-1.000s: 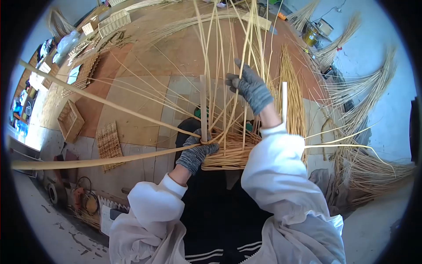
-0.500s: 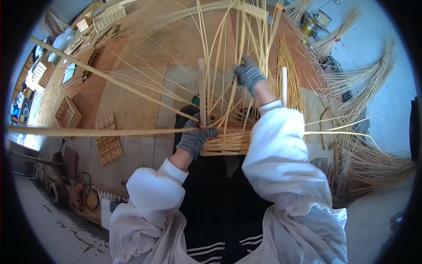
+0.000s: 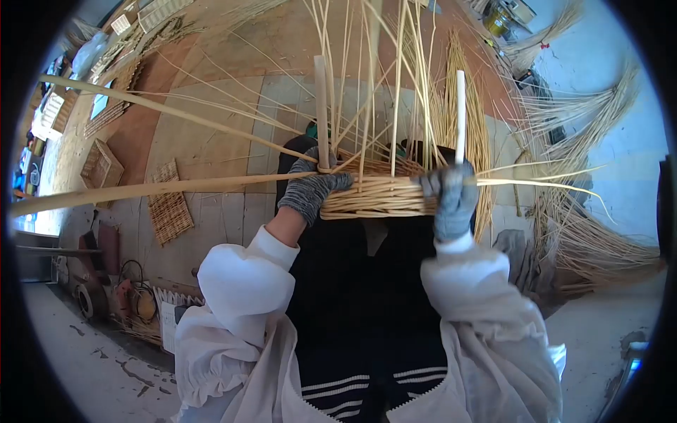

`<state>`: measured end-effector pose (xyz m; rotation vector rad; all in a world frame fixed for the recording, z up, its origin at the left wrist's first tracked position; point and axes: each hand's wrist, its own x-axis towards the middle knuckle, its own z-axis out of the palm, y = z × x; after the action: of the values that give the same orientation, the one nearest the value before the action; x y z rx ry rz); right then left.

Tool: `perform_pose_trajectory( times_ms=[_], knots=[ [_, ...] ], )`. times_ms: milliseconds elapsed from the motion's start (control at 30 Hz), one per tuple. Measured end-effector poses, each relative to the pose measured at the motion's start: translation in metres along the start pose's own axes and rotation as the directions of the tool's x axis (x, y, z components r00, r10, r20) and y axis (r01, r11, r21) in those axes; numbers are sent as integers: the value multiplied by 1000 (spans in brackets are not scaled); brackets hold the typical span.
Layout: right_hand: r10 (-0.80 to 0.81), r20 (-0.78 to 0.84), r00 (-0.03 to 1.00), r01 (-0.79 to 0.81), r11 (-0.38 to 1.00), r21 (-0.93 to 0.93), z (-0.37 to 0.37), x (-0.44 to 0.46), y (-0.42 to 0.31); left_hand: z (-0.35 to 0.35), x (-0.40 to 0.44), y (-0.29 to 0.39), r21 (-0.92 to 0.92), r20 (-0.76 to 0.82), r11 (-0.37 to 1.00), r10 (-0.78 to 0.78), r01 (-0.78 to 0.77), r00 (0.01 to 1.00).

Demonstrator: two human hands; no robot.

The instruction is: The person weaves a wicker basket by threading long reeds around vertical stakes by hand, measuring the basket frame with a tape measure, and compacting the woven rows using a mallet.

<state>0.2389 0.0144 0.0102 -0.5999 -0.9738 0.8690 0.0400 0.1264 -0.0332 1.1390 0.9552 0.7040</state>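
Observation:
A partly woven wicker basket (image 3: 381,199) rests over my lap, its low wall facing me. My left hand (image 3: 309,192), in a grey knit glove, is closed around its left corner beside a thick upright stick (image 3: 321,106). At the right corner, below a pale upright stick (image 3: 460,116), my gloved right hand (image 3: 455,203) closes on the woven rim, slightly blurred. Thin willow rods (image 3: 397,92) rise from the wall between the hands. Long rods (image 3: 176,187) stick out leftward past my left hand, and thinner rod ends (image 3: 539,182) stick out to the right.
A bundle of willow rods (image 3: 462,106) lies beyond the basket on the right, with more sheaves (image 3: 599,233) along the wall. On the floor to the left are a woven panel (image 3: 169,204) and a small basket (image 3: 102,168). A corded tool (image 3: 127,296) lies lower left.
My right hand has come down from among the upright rods to the basket's right corner. The basket sits slightly higher in view, and my left hand keeps its hold at the left corner.

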Motion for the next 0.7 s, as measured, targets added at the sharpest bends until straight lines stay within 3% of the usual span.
perform_pose_trajectory(
  times_ms=[33,67,133,167,200,233,300,333,367,400,467,500,533,567,633,667,700],
  knots=[
    [-23,-180,983,-8,986,-167,5,-8,1,0,2,0,65,11,993,100,-100,995],
    [-70,-23,997,65,985,-157,0,-4,-3,-4,-1,-2,138,40,973,182,-186,983],
    [-7,-281,960,-56,975,-215,11,-3,-3,-14,-10,9,180,129,962,184,-205,975],
    [109,-307,946,-147,983,-106,1,0,-1,-19,-13,26,197,201,949,208,-247,957],
    [93,-306,948,-128,987,-97,-5,0,-1,-25,-29,35,450,-43,802,460,-394,887],
    [133,-299,945,-155,987,-51,-9,2,1,-33,-57,41,695,-202,592,706,-409,679],
    [146,-279,949,-158,987,-18,-13,2,4,-65,-131,89,664,-665,740,649,-104,369],
    [69,-318,945,-109,988,-112,-11,1,7,-136,-164,78,378,-547,575,771,-725,326],
    [92,-324,941,-118,991,-62,-6,-1,7,-126,-181,82,239,-524,481,795,-844,305],
    [114,-313,943,-126,992,-18,-1,0,7,-76,-176,89,220,-452,524,802,-823,391],
    [89,-251,964,-79,996,50,-12,0,13,-3,-135,92,258,-161,703,707,-662,688],
    [80,-274,958,-66,996,60,-10,2,12,19,-103,91,327,-57,782,578,-532,814],
    [74,-303,950,-56,996,69,-5,0,11,28,-64,86,799,60,517,440,-308,896],
    [62,-305,950,-41,996,74,0,-2,7,37,-26,81,805,-29,593,83,-26,996],
    [212,-373,903,-138,967,215,9,-3,-6,31,30,46,929,146,349,-31,-126,989],
    [210,-374,903,-138,968,211,5,0,-5,34,26,56,927,149,351,-30,-129,988],
    [225,-167,960,-148,914,378,-4,4,2,40,15,73,954,183,259,-107,-150,977]
  ],
)
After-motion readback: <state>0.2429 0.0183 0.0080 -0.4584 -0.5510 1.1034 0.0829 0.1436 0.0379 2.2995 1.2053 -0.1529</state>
